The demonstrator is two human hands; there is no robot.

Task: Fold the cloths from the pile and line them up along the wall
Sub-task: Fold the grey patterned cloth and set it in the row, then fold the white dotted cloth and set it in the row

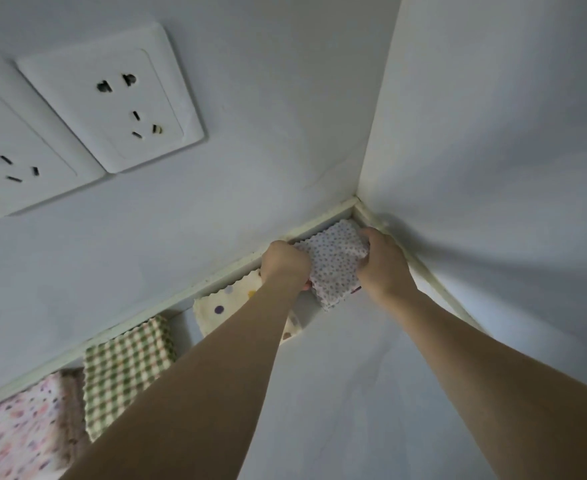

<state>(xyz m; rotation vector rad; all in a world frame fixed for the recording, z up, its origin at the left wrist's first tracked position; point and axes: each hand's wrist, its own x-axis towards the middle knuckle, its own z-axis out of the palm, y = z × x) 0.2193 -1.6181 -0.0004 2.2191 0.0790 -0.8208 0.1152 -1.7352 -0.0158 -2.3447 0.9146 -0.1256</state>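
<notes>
Step in hand: seat the folded purple-dotted cloth [337, 263] in the corner slot of the row. The left hand [285, 263] grips its left edge with curled fingers; the right hand [383, 259] grips its right edge the same way. The cloth is held in the corner where the back wall [267, 168] meets the side wall [492, 133], just beside the cream spotted cloth [222, 306]. Whether its underside already rests on the surface [337, 375] cannot be determined from this angle.

Procedure, as judged from this view:
- Keep both edges pinched until the fold lies flat.
- Align the far edge parallel to the white trim strip [312, 225].
- Match the spacing of the green checked cloth [125, 368] and the pink patterned cloth [18, 431].
- Avoid overlapping the spotted cloth
</notes>
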